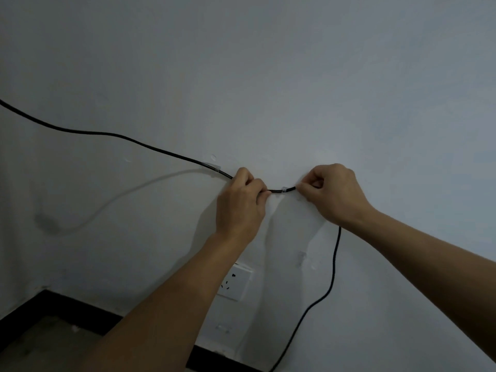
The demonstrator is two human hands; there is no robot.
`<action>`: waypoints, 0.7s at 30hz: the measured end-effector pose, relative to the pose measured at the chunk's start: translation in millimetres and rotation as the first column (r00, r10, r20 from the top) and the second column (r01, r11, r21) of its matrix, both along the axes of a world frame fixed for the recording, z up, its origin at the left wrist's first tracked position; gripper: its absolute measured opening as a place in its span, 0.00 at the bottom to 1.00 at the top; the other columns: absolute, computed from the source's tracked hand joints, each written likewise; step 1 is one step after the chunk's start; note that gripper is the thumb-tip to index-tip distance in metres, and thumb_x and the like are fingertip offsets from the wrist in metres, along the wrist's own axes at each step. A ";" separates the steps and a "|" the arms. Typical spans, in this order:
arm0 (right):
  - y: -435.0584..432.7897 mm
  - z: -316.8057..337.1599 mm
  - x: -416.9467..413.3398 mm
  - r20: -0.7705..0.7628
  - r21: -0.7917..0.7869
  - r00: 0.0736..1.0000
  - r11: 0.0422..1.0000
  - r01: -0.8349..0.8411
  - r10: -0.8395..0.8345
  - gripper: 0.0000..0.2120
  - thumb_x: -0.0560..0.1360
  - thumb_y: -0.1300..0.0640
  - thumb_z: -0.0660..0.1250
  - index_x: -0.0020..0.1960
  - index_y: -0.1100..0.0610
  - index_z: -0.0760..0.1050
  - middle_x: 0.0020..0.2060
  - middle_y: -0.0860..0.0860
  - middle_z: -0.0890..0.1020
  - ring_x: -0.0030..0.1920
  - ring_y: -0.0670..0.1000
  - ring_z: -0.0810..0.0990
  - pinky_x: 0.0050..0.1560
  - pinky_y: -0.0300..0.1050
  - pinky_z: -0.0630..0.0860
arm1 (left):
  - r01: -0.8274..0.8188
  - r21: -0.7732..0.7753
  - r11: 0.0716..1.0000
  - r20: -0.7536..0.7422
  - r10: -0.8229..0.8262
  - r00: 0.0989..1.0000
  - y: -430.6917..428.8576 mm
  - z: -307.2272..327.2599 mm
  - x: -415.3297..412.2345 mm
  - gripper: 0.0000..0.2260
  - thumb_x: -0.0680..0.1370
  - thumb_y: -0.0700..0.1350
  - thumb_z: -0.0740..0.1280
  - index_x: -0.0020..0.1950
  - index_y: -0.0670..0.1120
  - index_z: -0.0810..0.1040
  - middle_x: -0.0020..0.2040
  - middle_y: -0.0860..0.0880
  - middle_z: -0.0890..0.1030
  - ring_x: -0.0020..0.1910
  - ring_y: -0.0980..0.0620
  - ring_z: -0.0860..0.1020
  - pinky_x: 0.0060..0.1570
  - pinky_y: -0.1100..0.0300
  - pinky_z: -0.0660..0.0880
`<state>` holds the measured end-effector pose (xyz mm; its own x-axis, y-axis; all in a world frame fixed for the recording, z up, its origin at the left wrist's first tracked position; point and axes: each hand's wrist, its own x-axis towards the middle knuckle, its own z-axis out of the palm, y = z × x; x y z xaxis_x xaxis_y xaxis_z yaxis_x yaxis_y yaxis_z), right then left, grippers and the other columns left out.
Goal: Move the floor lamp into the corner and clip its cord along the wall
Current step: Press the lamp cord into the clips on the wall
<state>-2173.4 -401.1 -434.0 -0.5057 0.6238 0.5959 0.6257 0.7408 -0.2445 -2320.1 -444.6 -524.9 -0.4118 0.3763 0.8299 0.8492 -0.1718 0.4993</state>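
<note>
A black cord (107, 134) runs along the pale wall (268, 76) from the upper left edge. It passes through a clear clip (212, 167) stuck to the wall. My left hand (241, 205) pinches the cord just right of that clip. A short stretch of cord shows between my hands and sits in a second clear clip (283, 189). My right hand (332, 194) pinches the cord right of this clip. Below my right wrist the cord hangs down and leaves the frame at the bottom. The lamp itself is out of view.
A white wall socket (236, 284) sits below my left forearm. Two more clear clips (303, 257) (223, 328) stick to the wall lower down. A black skirting board (67, 304) borders the floor (40, 342) at the lower left, where the walls meet in a corner.
</note>
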 end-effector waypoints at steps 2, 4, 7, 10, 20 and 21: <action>1.0 -2.7 0.5 -0.010 -0.005 1.000 1.000 -0.018 0.018 0.07 0.74 0.59 0.68 0.37 0.55 0.78 0.30 0.43 0.78 0.35 0.47 0.78 0.40 0.41 0.73 | -0.005 0.011 1.000 -0.044 0.006 0.999 1.6 0.4 5.2 0.05 0.73 0.43 0.70 0.40 0.41 0.80 0.42 0.45 0.76 0.39 0.46 0.76 0.32 0.52 0.77; 1.8 -5.3 0.9 -0.009 -0.018 0.999 0.999 -0.034 0.033 0.05 0.74 0.57 0.68 0.39 0.54 0.79 0.30 0.42 0.78 0.33 0.44 0.77 0.40 0.41 0.73 | 0.017 0.023 1.000 -0.067 -0.015 0.998 4.0 2.6 9.2 0.05 0.72 0.43 0.70 0.40 0.41 0.79 0.41 0.45 0.76 0.41 0.46 0.75 0.32 0.53 0.76; 3.4 -7.3 10.1 -0.052 -0.084 0.997 0.995 -0.053 0.049 0.04 0.74 0.55 0.70 0.42 0.55 0.79 0.30 0.45 0.81 0.25 0.43 0.77 0.34 0.39 0.74 | 0.051 0.039 0.998 -0.043 -0.050 0.998 8.5 3.9 8.1 0.06 0.72 0.43 0.70 0.39 0.41 0.80 0.40 0.44 0.75 0.42 0.46 0.74 0.34 0.50 0.77; 5.0 -12.5 27.5 -0.173 -0.113 0.984 0.992 -0.053 0.033 0.04 0.73 0.55 0.71 0.40 0.54 0.79 0.29 0.48 0.82 0.24 0.44 0.78 0.31 0.41 0.76 | 0.062 0.055 0.997 -0.038 -0.060 0.997 10.4 2.4 6.8 0.06 0.72 0.43 0.71 0.39 0.40 0.80 0.40 0.44 0.75 0.41 0.46 0.74 0.35 0.49 0.77; 2.8 -61.3 31.7 -0.159 -0.137 0.983 0.988 0.071 -0.092 0.03 0.73 0.52 0.70 0.42 0.51 0.80 0.32 0.45 0.83 0.34 0.45 0.82 0.41 0.44 0.78 | 0.095 0.074 0.993 -0.014 -0.094 0.995 14.9 1.0 5.8 0.05 0.72 0.42 0.71 0.40 0.40 0.80 0.41 0.44 0.75 0.42 0.46 0.75 0.39 0.48 0.78; 1.8 -64.1 33.5 -0.127 -0.143 0.984 0.984 0.105 -0.124 0.04 0.73 0.50 0.70 0.44 0.50 0.80 0.34 0.44 0.83 0.37 0.46 0.82 0.41 0.44 0.76 | 0.103 0.076 0.992 -0.007 -0.102 0.995 14.9 1.1 5.9 0.05 0.72 0.42 0.71 0.40 0.40 0.80 0.41 0.44 0.75 0.42 0.46 0.75 0.39 0.48 0.78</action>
<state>-2139.9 -399.3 -498.1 -0.3470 0.7526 0.5596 0.6588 0.6203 -0.4256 -2314.2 -429.7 -523.8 -0.3720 0.3525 0.8587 0.8265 -0.2953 0.4792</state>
